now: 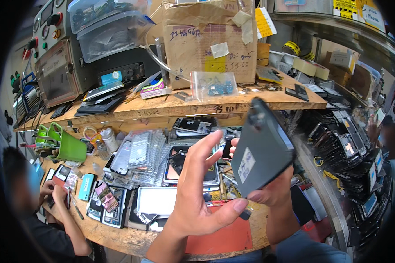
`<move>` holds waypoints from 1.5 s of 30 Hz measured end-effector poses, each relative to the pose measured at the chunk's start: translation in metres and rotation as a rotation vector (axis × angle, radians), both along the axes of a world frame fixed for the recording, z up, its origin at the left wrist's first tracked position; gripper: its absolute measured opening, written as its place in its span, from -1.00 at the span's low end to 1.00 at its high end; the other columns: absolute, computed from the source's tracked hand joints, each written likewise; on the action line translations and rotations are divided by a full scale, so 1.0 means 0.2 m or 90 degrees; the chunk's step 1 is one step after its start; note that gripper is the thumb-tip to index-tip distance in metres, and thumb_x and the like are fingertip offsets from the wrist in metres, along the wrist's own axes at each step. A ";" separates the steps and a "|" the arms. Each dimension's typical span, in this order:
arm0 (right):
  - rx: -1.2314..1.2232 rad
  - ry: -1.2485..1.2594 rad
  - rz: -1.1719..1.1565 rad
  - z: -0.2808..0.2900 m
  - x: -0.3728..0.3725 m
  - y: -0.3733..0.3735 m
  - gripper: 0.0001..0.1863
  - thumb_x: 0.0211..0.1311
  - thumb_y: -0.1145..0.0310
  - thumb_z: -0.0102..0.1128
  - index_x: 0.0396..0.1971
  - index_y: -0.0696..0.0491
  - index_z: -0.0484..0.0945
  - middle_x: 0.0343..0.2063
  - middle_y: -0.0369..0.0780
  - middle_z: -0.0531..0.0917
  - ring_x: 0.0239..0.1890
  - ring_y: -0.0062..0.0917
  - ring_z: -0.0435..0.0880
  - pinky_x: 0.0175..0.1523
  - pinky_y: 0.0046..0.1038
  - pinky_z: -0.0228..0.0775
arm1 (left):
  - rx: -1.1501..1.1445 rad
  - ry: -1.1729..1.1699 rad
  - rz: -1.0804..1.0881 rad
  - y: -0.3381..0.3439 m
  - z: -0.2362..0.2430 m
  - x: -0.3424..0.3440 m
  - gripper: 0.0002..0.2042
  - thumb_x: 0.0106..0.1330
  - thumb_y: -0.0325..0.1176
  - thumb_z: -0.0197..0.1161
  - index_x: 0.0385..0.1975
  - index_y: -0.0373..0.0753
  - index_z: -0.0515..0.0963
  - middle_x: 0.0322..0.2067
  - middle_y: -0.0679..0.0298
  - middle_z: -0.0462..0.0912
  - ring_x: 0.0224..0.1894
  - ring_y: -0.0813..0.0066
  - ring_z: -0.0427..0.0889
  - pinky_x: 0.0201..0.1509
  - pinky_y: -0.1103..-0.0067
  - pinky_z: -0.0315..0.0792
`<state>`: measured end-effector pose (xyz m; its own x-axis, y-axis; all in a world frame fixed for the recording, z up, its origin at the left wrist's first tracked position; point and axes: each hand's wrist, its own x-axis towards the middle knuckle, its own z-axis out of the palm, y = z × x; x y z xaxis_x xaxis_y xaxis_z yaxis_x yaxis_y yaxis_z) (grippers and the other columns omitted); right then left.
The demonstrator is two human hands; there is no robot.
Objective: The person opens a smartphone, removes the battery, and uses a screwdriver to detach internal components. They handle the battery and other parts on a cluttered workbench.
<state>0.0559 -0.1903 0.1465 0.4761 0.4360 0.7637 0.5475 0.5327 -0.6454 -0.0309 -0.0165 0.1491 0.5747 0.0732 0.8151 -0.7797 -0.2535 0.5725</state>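
Observation:
My right hand (274, 190) grips a dark smartphone (265, 151) from below, raised over the bench and tilted with its back facing me. A pale label (246, 165) is stuck to that back, and the camera bump shows near the top. Fingertips also show past the phone's left edge. My left hand (193, 188) is beside the phone, fingers and thumb apart, holding nothing. Its thumb tip comes close to the phone's lower corner; whether they touch I cannot tell. Beneath both hands lies an orange-red mat (219, 236).
Left of my hands are a white tray (156, 200), several phones (106, 196) and a bubble-wrap stack (140, 153). A green bin (66, 143) stands farther left, above a co-worker's hands (55, 191). A wooden shelf (162, 105) bears a cardboard box (208, 48). Phone parts (346, 136) pile up at right.

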 end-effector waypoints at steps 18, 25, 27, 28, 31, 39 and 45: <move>-0.198 -0.366 -0.339 0.00 -0.17 0.19 -0.25 0.00 0.21 0.69 0.21 0.16 0.62 0.06 0.03 0.54 0.02 -0.12 0.62 0.11 -0.19 0.54 | -0.602 -0.117 -0.341 0.04 -0.06 0.14 -0.14 0.58 0.43 -0.35 0.60 -0.17 0.09 0.22 -0.09 0.56 0.17 0.06 0.65 0.31 0.17 0.51; -0.261 -0.396 -0.320 0.00 -0.18 0.15 -0.26 -0.05 0.25 0.68 0.19 0.16 0.61 0.03 0.00 0.54 -0.01 -0.16 0.61 0.08 -0.21 0.55 | -0.634 -0.136 -0.375 0.19 -0.03 0.09 -0.17 0.57 0.43 -0.39 0.55 -0.11 0.24 0.25 -0.14 0.56 0.12 -0.04 0.67 0.26 0.11 0.54; -0.246 -0.411 -0.331 0.01 -0.19 0.16 -0.26 -0.07 0.25 0.68 0.18 0.16 0.62 0.02 -0.01 0.54 -0.04 -0.17 0.62 0.05 -0.22 0.57 | -0.628 -0.134 -0.383 0.20 -0.03 0.08 -0.15 0.56 0.44 -0.39 0.55 -0.13 0.23 0.26 -0.14 0.56 0.14 -0.06 0.67 0.28 0.09 0.53; -0.237 -0.406 -0.328 0.01 -0.19 0.16 -0.26 -0.08 0.26 0.68 0.18 0.15 0.62 0.02 -0.01 0.55 -0.05 -0.18 0.63 0.03 -0.24 0.58 | -0.623 -0.130 -0.379 0.20 -0.03 0.07 -0.15 0.56 0.44 -0.39 0.55 -0.13 0.23 0.26 -0.14 0.56 0.15 -0.06 0.66 0.29 0.08 0.52; -0.212 -0.401 -0.318 0.02 -0.19 0.15 -0.26 -0.09 0.27 0.66 0.17 0.17 0.63 0.00 -0.01 0.57 -0.10 -0.19 0.65 -0.03 -0.26 0.60 | -0.615 -0.123 -0.367 0.20 -0.02 0.06 -0.14 0.55 0.44 -0.39 0.55 -0.16 0.23 0.25 -0.13 0.57 0.17 -0.07 0.65 0.33 0.05 0.48; -0.109 -0.338 -0.218 -0.01 -0.12 0.15 -0.45 0.34 0.18 0.25 0.13 0.35 0.61 -0.11 0.04 0.66 -0.22 -0.17 0.72 -0.11 -0.26 0.62 | -0.670 -0.114 -0.339 0.12 0.01 -0.03 -0.13 0.55 0.44 -0.39 0.54 -0.18 0.21 0.22 -0.12 0.59 0.20 -0.06 0.64 0.47 0.05 0.35; -0.102 -0.337 -0.233 0.02 -0.12 0.13 -0.51 0.52 0.23 0.08 0.15 0.35 0.62 -0.08 0.07 0.70 -0.20 -0.16 0.77 -0.10 -0.30 0.64 | -0.662 -0.100 -0.334 0.13 -0.01 0.00 -0.10 0.52 0.48 -0.41 0.53 -0.18 0.22 0.22 -0.12 0.57 0.20 -0.07 0.62 0.42 0.06 0.41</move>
